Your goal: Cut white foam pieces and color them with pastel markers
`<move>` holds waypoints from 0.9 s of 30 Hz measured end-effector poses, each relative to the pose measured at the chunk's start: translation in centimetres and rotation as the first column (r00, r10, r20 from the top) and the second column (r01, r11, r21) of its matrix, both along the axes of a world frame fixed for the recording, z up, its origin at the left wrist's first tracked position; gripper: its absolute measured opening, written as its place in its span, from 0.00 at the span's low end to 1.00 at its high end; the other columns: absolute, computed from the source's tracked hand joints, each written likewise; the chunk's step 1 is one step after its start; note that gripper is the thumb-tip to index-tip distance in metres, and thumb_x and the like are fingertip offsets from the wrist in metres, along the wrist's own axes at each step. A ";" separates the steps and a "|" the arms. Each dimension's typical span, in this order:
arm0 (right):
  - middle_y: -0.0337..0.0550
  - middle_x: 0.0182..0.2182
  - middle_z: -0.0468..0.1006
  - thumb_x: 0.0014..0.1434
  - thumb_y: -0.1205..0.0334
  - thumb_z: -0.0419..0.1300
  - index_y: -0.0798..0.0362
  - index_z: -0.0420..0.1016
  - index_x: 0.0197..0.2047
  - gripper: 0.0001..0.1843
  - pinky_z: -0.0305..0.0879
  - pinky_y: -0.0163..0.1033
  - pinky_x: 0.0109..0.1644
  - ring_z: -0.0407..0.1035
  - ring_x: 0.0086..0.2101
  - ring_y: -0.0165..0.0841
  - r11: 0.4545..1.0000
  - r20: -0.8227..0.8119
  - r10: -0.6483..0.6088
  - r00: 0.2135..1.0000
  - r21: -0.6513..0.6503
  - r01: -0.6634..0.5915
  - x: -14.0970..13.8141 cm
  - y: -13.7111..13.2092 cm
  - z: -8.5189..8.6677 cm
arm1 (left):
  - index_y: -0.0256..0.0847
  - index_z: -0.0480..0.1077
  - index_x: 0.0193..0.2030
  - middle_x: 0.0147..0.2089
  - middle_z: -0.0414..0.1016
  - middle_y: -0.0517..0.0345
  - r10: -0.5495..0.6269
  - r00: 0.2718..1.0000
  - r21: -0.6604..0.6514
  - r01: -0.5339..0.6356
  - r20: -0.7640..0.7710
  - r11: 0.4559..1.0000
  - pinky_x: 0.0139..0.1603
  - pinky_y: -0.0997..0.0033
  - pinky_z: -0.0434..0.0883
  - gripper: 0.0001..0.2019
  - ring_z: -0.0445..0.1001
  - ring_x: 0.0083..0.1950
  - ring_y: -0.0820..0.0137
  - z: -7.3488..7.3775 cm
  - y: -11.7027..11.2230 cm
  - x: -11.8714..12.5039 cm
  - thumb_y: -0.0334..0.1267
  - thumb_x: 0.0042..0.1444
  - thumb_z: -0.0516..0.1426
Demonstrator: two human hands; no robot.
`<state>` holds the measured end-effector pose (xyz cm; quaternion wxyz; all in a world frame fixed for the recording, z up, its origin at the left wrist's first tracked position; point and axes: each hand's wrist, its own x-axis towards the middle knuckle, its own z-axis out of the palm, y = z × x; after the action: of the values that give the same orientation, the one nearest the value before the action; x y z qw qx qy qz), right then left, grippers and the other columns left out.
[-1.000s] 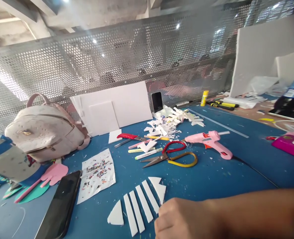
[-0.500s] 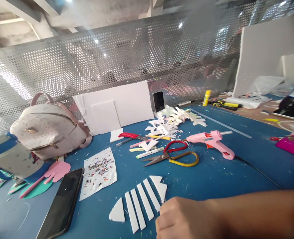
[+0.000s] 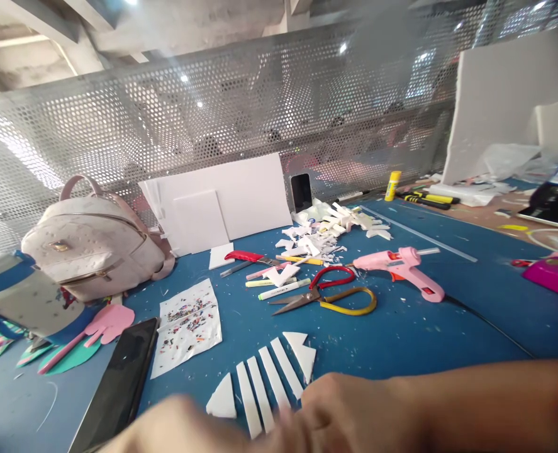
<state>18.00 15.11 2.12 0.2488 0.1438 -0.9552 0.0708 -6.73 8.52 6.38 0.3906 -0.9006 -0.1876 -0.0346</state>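
Note:
My right hand point(image 3: 349, 412) lies low at the right, fingers curled, close to the lower ends of several white foam strips point(image 3: 285, 368). What those fingers hold, if anything, is hidden. Blurred by motion, my left hand point(image 3: 198, 428) comes in at the bottom edge and meets my right hand; its fingertips cover the lower ends of some strips. A rounded white foam piece point(image 3: 223, 397) lies left of the strips, and a notched white foam piece point(image 3: 302, 352) lies to their right. All rest on the blue table mat point(image 3: 401, 343).
Red-and-yellow-handled scissors point(image 3: 326, 292), markers point(image 3: 283, 289) and a pink glue gun point(image 3: 404, 270) lie beyond the foam pieces. White scraps point(image 3: 326, 233) are heaped behind. At left are a black phone point(image 3: 118, 384), a speckled paper sheet point(image 3: 189, 327) and a pale backpack point(image 3: 90, 245).
My left hand has come into view from the bottom, moving up to my right hand and partly over the strips. My right hand has barely moved.

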 end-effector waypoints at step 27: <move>0.39 0.29 0.76 0.70 0.55 0.53 0.54 0.68 0.28 0.19 0.55 0.37 0.28 0.66 0.29 0.28 1.000 -0.002 -0.029 1.000 0.002 0.029 -0.1 0.0 0.3 | 0.39 0.69 0.56 0.56 0.72 0.50 0.712 0.660 -0.539 -0.520 0.237 0.662 0.52 0.54 0.74 0.15 0.75 0.52 0.63 0.5 18.7 1.7 0.43 0.66 0.58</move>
<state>17.92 15.07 2.41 0.2504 0.1300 -0.9571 0.0663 -5.01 27.17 6.85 0.1200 -0.8089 -0.5732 -0.0519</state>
